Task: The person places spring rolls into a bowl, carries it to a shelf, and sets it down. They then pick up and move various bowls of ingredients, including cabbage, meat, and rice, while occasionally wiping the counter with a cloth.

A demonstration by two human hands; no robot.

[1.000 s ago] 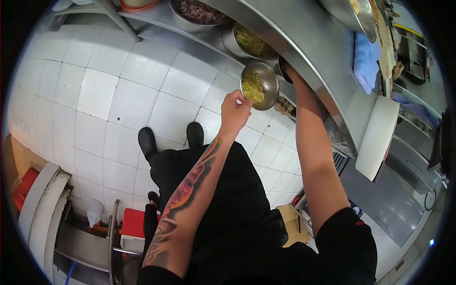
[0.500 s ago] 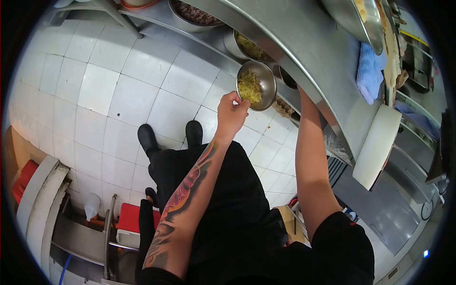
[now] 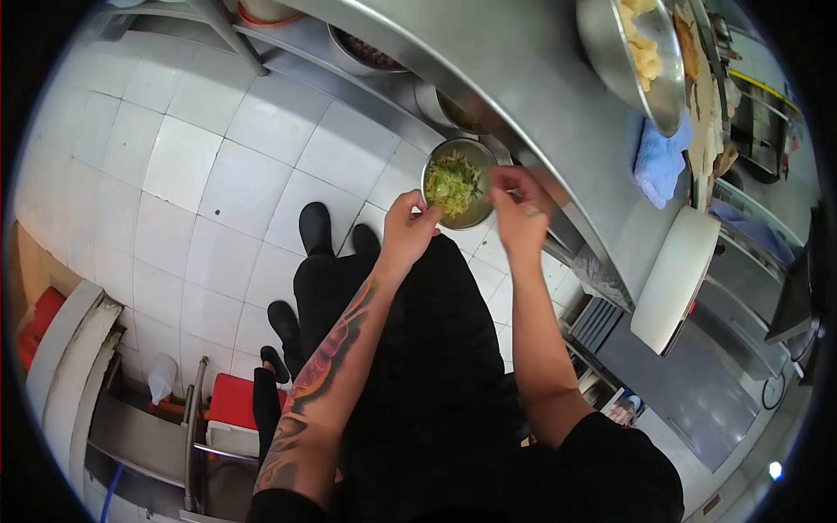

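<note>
While the left hand (image 3: 408, 228) pinches the near rim of a steel bowl (image 3: 433, 166) of shredded greens (image 3: 452, 183), the right hand (image 3: 520, 209) curls at its right side, grip unclear. Counter edge (image 3: 488, 78) overhangs; a blue cloth (image 3: 658, 161) lies far right.

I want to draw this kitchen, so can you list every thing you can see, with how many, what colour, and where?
small round steel bowl of shredded green-yellow vegetables: one, silver, held over the floor
large steel bowl of pale food: one, silver, on the counter
steel counter: one, grey, top right
blue cloth: one, on the counter
round white cutting board: one, right
white floor tiles: many, left
red box: one, bottom left
black shoes: two, centre
left hand: grips the bowl rim
right hand: at the bowl's right edge
</note>
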